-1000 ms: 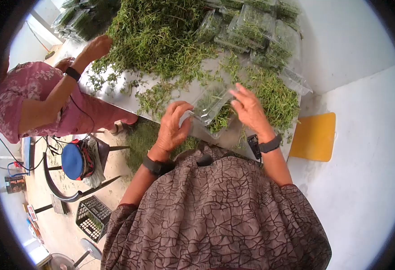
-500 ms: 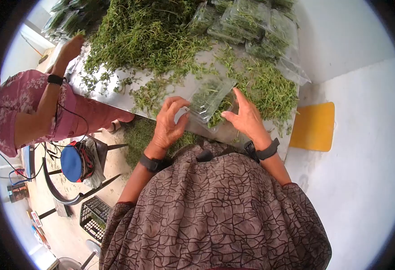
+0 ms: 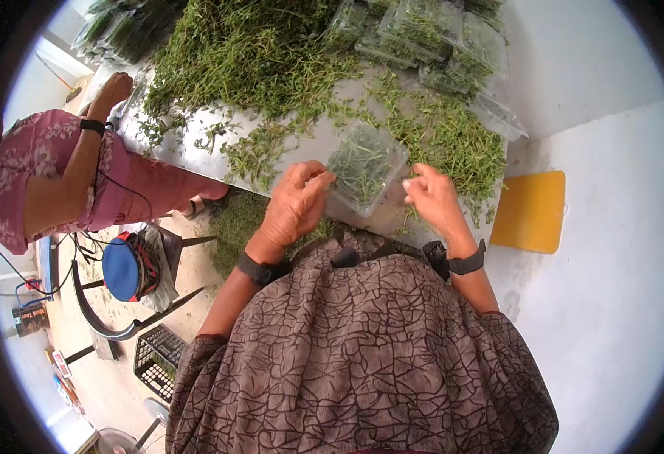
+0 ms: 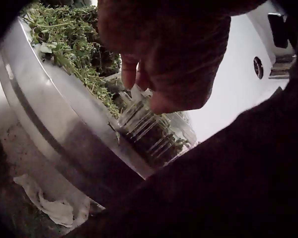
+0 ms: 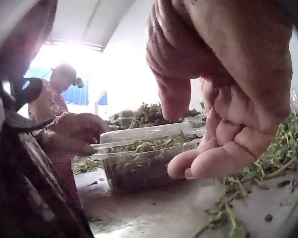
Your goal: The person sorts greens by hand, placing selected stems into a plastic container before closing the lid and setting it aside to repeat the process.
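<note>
A clear plastic clamshell box (image 3: 364,168) with green sprigs inside sits near the table's front edge. In the right wrist view the lid (image 5: 149,133) lies over the sprigs. My left hand (image 3: 299,198) pinches the box's left corner between thumb and fingers; the left wrist view shows the fingertips at its ribbed side wall (image 4: 148,130). Just off the right side is my right hand (image 3: 435,198), its fingers loosely bent and holding nothing. Loose sprigs (image 3: 460,155) lie beyond the right hand.
A large heap of greens (image 3: 249,53) covers the back of the table (image 3: 188,155). Filled clamshell boxes (image 3: 419,34) are stacked at the back right, more at the back left. Another person (image 3: 56,174) stands at the left. A yellow board (image 3: 532,212) is against the right wall.
The box has turned and now lies flatter. My right hand came in toward its right side, then drew off a little. The other person's raised hand shifted left, then came down.
</note>
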Demonstrator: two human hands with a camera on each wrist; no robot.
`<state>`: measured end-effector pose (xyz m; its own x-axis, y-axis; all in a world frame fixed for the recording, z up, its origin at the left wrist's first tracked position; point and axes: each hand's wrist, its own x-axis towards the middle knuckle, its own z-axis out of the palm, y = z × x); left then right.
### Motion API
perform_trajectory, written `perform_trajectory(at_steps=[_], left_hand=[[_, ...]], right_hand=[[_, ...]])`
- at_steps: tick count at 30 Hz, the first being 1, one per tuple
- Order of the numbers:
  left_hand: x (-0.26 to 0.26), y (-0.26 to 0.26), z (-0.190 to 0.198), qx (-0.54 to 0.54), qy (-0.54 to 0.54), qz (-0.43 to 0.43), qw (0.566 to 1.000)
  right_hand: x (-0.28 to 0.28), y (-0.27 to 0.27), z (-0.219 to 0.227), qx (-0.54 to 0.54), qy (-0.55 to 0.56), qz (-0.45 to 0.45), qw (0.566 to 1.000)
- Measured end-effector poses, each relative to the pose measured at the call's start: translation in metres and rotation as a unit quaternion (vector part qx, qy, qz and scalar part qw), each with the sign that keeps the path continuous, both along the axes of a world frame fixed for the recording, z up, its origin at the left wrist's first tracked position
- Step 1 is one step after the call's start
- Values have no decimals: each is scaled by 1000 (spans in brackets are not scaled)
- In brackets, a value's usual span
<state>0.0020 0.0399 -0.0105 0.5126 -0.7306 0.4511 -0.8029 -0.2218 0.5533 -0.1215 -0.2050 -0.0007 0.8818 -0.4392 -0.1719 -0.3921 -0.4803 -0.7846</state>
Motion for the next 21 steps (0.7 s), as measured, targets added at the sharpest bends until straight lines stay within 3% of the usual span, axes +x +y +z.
perform_trajectory(at_steps=[2,3,6,10,13,15,19,21], left_hand=[[0,0,2,6,2,-8,1000],[0,0,4,14,3,-13,1000],[3,-1,12,4,9,-33,999],[3,-11,14,-30,-19,3,999],[6,-18,2,-50,25,35,998],[5,-17,1,-20,197,31,980],[2,-6,4,-25,255,40,966],[-1,2,6,30,336,47,940]], right_hand=[[-6,6,10,151,16,10,988],[-9,8,12,150,14,10,989],[-12,11,11,303,42,68,950],[-9,17,10,307,46,71,948],[-3,23,14,317,40,49,946],[-1,26,15,358,51,48,931],[4,16,12,325,65,51,942],[10,10,13,277,44,41,959]])
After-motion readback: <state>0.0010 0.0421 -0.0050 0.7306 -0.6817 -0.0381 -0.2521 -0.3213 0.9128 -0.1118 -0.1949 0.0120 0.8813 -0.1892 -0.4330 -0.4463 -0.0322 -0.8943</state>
